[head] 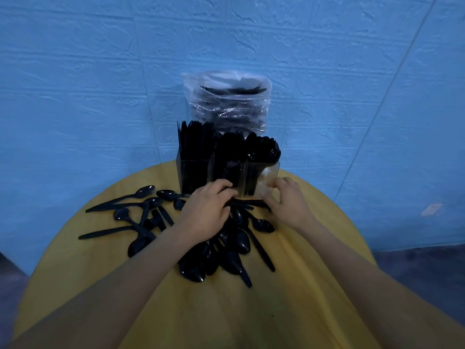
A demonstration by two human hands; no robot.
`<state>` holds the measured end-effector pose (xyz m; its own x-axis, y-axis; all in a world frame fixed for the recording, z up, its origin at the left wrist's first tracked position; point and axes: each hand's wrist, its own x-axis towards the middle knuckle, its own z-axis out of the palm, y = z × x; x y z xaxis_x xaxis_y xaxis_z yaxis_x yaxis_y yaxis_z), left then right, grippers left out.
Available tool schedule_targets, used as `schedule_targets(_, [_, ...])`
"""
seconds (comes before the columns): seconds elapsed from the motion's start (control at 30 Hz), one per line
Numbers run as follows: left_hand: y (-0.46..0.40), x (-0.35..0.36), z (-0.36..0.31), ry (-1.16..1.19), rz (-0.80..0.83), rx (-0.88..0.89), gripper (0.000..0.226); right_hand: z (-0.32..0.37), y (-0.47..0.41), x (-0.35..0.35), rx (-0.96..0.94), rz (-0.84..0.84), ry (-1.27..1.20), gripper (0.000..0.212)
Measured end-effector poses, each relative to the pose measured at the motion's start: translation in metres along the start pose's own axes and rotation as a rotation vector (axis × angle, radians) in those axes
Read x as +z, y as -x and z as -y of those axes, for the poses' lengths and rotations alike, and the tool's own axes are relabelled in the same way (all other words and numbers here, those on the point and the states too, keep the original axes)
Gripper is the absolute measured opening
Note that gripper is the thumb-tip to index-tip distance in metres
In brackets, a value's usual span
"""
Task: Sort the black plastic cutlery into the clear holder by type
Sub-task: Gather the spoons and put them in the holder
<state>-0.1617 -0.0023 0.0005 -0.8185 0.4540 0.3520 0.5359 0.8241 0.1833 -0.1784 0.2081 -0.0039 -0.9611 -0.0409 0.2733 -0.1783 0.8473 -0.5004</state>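
A clear holder [273, 170] with three compartments stands at the far side of the round yellow table [314, 285], packed with upright black cutlery. A pile of black spoons [226, 250] lies in front of it, and more spoons and handles [141, 212] are scattered to the left. My left hand [206, 212] rests over the pile with its fingers curled around black handles that lie across the holder's base. My right hand [289, 202] is at the holder's right front corner, fingers bent on the other end of those handles [249, 203].
A clear plastic bag [227, 102] of more black cutlery stands behind the holder against the blue textured wall. The table edge curves away on both sides, with dark floor [422, 268] beyond it.
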Motion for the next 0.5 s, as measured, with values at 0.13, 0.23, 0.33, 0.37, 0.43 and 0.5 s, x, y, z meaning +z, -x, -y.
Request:
schedule_targets(0.13, [0.03,-0.007,0.003,0.051,0.004,-0.107,0.036,0.007,0.016,0.011,0.146,0.24,-0.021,0.074])
schedule_targets(0.23, [0.051,-0.012,0.001,0.056,0.036,-0.177,0.039,0.015,0.028,0.018,0.129,0.323,0.007,0.078])
schedule_targets(0.33, [0.069,-0.014,-0.006,0.044,0.124,-0.257,0.048,0.023,0.04,0.023,0.091,0.299,0.048,0.067])
schedule_targets(0.37, [0.074,-0.013,-0.008,0.04,0.151,-0.279,0.051,0.025,0.044,0.024,0.083,0.276,0.026,0.06])
schedule_targets(0.43, [0.083,-0.011,-0.012,0.034,0.178,-0.311,0.057,0.03,0.05,0.024,0.061,0.237,-0.026,0.048])
schedule_targets(0.5, [0.09,-0.009,-0.015,0.038,0.175,-0.331,0.058,0.034,0.056,0.024,0.042,0.204,-0.064,0.04])
